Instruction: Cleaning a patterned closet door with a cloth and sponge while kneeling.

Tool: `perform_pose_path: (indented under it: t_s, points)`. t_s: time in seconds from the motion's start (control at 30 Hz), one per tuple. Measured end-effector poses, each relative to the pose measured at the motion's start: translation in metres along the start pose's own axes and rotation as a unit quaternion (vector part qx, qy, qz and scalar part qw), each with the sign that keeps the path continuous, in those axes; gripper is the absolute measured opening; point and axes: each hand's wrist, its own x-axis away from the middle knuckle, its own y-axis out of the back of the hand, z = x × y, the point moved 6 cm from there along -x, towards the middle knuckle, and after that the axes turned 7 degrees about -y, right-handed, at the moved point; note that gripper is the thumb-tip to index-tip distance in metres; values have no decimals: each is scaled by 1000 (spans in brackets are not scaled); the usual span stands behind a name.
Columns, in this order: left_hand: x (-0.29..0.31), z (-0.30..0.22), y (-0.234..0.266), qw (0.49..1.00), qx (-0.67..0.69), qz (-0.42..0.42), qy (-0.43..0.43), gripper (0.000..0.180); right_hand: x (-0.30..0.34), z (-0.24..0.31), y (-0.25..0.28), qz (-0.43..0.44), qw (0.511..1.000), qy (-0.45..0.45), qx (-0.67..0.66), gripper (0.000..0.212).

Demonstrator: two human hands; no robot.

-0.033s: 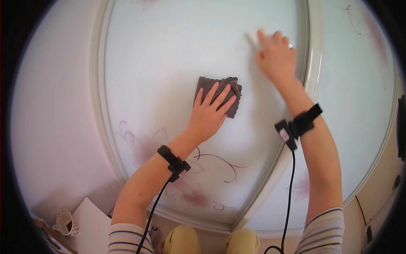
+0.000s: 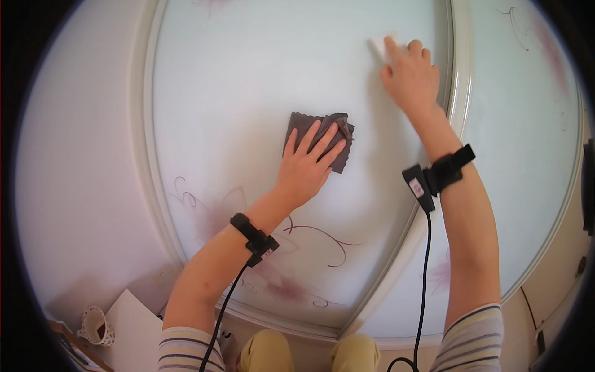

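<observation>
The left hand (image 2: 304, 172) lies flat with its fingers spread over a dark grey cloth (image 2: 299, 120), which rests against the pale panel (image 2: 242, 68) near its middle, its wavy edges showing past the fingers. The right hand (image 2: 413, 80), higher up and near the panel's right edge, has its fingers bent around a small white object (image 2: 377, 48), the index finger stretched along it; blur leaves the object's exact kind unclear. Each wrist wears a black strap with a small box, the left strap (image 2: 253, 239) and the right strap (image 2: 445, 172), and a black cable runs down from each. Striped sleeves (image 2: 474, 338) cover the upper arms. Purple-pink flowers and curling lines mark the panel's lower part. A light frame (image 2: 459, 84) separates it from a second panel (image 2: 520, 167) on the right. At lower left, a white openwork cup (image 2: 94, 323) stands beside a white surface (image 2: 133, 328); yellow-clad knees (image 2: 266, 352) show at the bottom.
</observation>
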Motion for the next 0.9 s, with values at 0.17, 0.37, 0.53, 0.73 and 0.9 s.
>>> perform_pose_path:
  t_s: [0.17, 0.37, 0.53, 0.73, 0.9]
  points:
    - [5, 3, -4, 1000, -12, 5, 8, 61, 45, 46, -22, 48, 991, 122, -14, 61]
    - [0, -2, -3, 1000, -6, 2, 1, 61, -16, -6, -13, 51, 998, 35, 30, 52]
    - [3, 2, -1, 1000, -14, 7, 8, 60, -26, 3, -25, 68, 996, -44, 44, 52]
    - [2, 2, -1, 1000, -6, 14, 10, 60, 3, 37, -24, 82, 991, 109, 13, 56]
    - [2, 0, -1, 1000, -6, 1, 4, 61, -53, -13, -24, 50, 996, -58, 38, 54]
